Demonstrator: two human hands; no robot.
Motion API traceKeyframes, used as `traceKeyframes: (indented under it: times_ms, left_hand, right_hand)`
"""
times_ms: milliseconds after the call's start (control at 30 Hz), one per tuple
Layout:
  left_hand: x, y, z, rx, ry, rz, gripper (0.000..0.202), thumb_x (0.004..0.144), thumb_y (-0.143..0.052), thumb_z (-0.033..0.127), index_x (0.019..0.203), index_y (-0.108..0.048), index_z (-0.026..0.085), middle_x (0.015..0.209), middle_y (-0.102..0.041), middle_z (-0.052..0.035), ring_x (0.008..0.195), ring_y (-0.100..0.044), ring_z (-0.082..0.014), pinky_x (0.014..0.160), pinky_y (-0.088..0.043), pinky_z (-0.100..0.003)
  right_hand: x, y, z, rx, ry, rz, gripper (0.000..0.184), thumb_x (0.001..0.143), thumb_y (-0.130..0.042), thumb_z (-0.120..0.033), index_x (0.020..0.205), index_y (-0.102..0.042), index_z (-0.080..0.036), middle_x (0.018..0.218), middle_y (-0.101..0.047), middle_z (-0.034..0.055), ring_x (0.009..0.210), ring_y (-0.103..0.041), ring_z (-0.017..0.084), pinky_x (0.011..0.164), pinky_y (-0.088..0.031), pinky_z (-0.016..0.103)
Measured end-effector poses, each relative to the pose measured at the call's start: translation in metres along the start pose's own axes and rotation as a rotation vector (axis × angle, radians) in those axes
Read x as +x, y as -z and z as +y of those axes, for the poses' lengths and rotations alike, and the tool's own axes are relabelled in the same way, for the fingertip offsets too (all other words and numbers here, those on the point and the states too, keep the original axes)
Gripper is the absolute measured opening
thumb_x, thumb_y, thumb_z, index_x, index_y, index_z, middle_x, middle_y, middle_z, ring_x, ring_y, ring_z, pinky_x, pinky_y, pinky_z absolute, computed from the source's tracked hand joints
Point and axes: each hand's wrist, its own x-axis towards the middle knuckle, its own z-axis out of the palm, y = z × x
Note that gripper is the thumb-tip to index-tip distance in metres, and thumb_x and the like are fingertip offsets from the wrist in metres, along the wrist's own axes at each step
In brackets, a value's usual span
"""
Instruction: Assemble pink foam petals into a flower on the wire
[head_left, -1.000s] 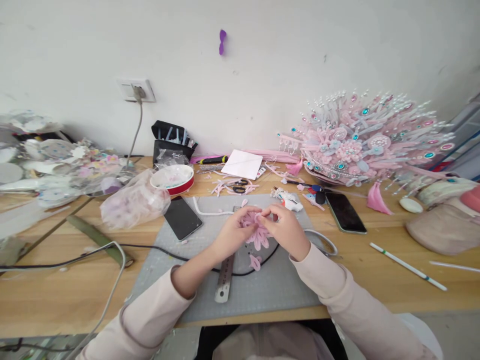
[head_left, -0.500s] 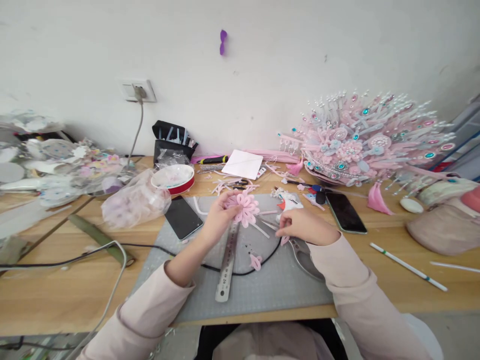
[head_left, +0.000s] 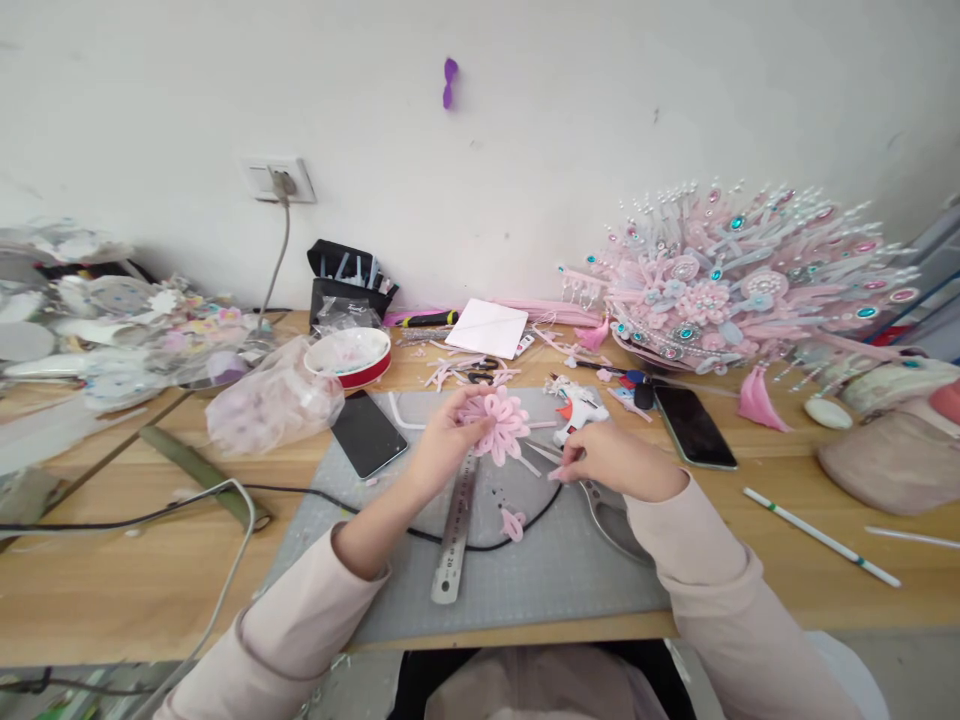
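My left hand (head_left: 444, 440) is closed on the edge of a pink flower (head_left: 498, 426) built of fuzzy looped petals, held up over the grey cutting mat (head_left: 390, 600). To its right, my right hand (head_left: 611, 460) pinches a small pink petal loop (head_left: 556, 474) at its fingertips, partly hidden by them. Scissors (head_left: 611, 525) lie on the mat under that hand, their blades pointing toward the flower. Just beyond the hand is a white and orange glue gun (head_left: 579, 412). Another pink petal loop (head_left: 513, 525) rests on the mat beside a steel ruler (head_left: 454, 535).
A black cable (head_left: 480, 548) curves across the mat. Phones lie left (head_left: 367, 434) and right (head_left: 695, 425). A large pink beaded headdress (head_left: 720, 290) stands at the back right. A red-rimmed bowl (head_left: 360, 374) and a plastic bag (head_left: 274, 400) are on the left.
The petal loop that lay under my right hand is now out at its fingertips. My left hand has shifted slightly right and down with the flower.
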Motion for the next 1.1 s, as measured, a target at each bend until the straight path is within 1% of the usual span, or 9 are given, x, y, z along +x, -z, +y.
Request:
traceKeyframes:
  times_ms: [67,133,233,333,400,600,767,900,1100]
  left_hand:
    - [-0.003,-0.002,0.002,0.035,-0.003,-0.029,0.037,0.064,-0.064,0.025,0.100,-0.057,0.018,0.084,-0.062,-0.0003,0.074,-0.056,-0.0136,0.069,-0.044,-0.026]
    - [-0.007,-0.005,0.004,0.066,-0.001,-0.047,0.035,0.065,-0.063,0.025,0.098,-0.057,0.018,0.086,-0.062,-0.0007,0.075,-0.057,-0.0143,0.070,-0.044,-0.026]
    - [-0.010,-0.008,0.005,0.085,0.014,-0.105,0.034,0.065,-0.062,0.023,0.099,-0.058,0.019,0.090,-0.063,-0.0016,0.078,-0.058,-0.0154,0.072,-0.044,-0.027]
    - [-0.012,-0.010,0.005,0.096,0.009,-0.155,0.034,0.065,-0.062,0.020,0.100,-0.059,0.019,0.091,-0.063,-0.0022,0.082,-0.058,-0.0166,0.075,-0.044,-0.028]
    - [-0.012,-0.011,0.004,0.094,0.005,-0.179,0.034,0.064,-0.061,0.018,0.098,-0.059,0.019,0.089,-0.063,-0.0012,0.082,-0.057,-0.0163,0.074,-0.044,-0.027]
    - [-0.013,-0.014,0.003,0.031,0.036,-0.266,0.022,0.060,-0.060,0.014,0.082,-0.057,0.017,0.073,-0.057,0.0029,0.067,-0.050,-0.0113,0.067,-0.042,-0.025]
    - [-0.012,-0.013,-0.001,0.024,0.059,-0.277,0.020,0.059,-0.062,0.015,0.078,-0.055,0.016,0.071,-0.054,0.0032,0.063,-0.047,-0.0094,0.061,-0.040,-0.022]
    - [-0.010,-0.014,-0.003,0.017,0.087,-0.275,0.021,0.059,-0.062,0.016,0.079,-0.054,0.016,0.070,-0.053,0.0035,0.061,-0.046,-0.0092,0.059,-0.038,-0.022]
    - [-0.011,-0.016,0.001,-0.025,0.136,-0.214,0.024,0.055,-0.064,0.013,0.077,-0.054,0.013,0.073,-0.057,0.0012,0.066,-0.050,-0.0108,0.062,-0.039,-0.022]
  right_hand:
    - [-0.004,0.007,-0.004,0.111,0.073,0.125,0.014,0.071,-0.063,-0.032,0.066,-0.070,-0.020,0.061,-0.065,0.0007,0.059,-0.056,0.015,0.054,-0.038,0.026]
    - [-0.008,0.014,-0.009,0.172,0.171,0.310,0.015,0.076,-0.059,-0.031,0.074,-0.071,-0.021,0.073,-0.068,0.0024,0.068,-0.059,0.017,0.061,-0.042,0.027]
    - [-0.008,0.023,-0.023,0.139,0.383,0.487,0.019,0.082,-0.052,-0.024,0.085,-0.070,-0.021,0.085,-0.066,0.0048,0.078,-0.059,0.018,0.070,-0.043,0.029]
    - [-0.001,0.031,-0.040,-0.002,0.522,0.426,0.027,0.084,-0.044,-0.017,0.091,-0.069,-0.022,0.088,-0.064,0.0046,0.081,-0.058,0.017,0.072,-0.042,0.029]
    - [0.008,0.033,-0.052,-0.136,0.558,0.355,0.022,0.082,-0.048,-0.018,0.086,-0.069,-0.020,0.085,-0.065,0.0044,0.083,-0.058,0.018,0.074,-0.041,0.030]
    - [0.027,0.028,-0.070,-0.499,0.604,0.138,0.016,0.077,-0.053,-0.012,0.074,-0.068,-0.017,0.079,-0.067,0.0069,0.073,-0.057,0.019,0.064,-0.035,0.029]
    - [0.030,0.025,-0.074,-0.559,0.584,0.039,0.015,0.075,-0.055,-0.011,0.072,-0.069,-0.015,0.076,-0.068,0.0080,0.066,-0.056,0.018,0.058,-0.031,0.028]
    - [0.034,0.022,-0.075,-0.576,0.607,0.015,0.014,0.073,-0.057,-0.010,0.068,-0.069,-0.013,0.073,-0.067,0.0087,0.065,-0.055,0.017,0.059,-0.030,0.028]
    - [0.047,0.007,-0.062,-0.586,0.725,0.124,0.016,0.076,-0.055,-0.011,0.066,-0.067,-0.011,0.071,-0.064,0.0093,0.063,-0.053,0.017,0.058,-0.032,0.028]
